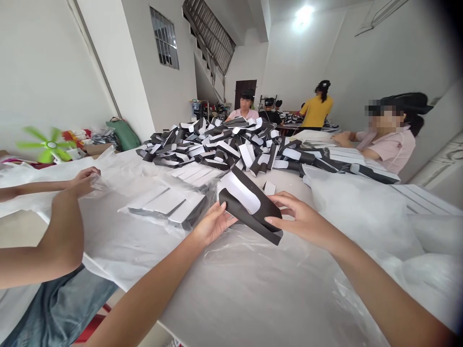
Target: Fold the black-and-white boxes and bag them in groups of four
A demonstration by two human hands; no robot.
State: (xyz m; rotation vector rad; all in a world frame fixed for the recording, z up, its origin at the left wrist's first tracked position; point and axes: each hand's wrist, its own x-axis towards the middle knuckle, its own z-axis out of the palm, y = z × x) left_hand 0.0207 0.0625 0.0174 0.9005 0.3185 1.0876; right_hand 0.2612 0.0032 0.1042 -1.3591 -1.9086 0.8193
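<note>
Leftward, a clear plastic bag [142,183] holding flat white cartons [157,202] lies on the white counter [119,243]. Next, the left hand [212,224] has its grip closed on a folded black-and-white card sleeve [249,198] raised above the counter; the right hand [294,214] clasps its right end. Uneven squeezing could crease the card.

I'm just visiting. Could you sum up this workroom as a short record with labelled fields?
Left hand: the wearer's left hand holds one end of a black-and-white carton
Right hand: the wearer's right hand grips the other end
Carton state: tilted, with a long opening showing white inside
Beyond it: a loose heap of black-and-white pieces
Left of it: flat white pieces in clear plastic
Neighbour at left: a co-worker's hands at plastic film
Background: a person in yellow, standing
</note>
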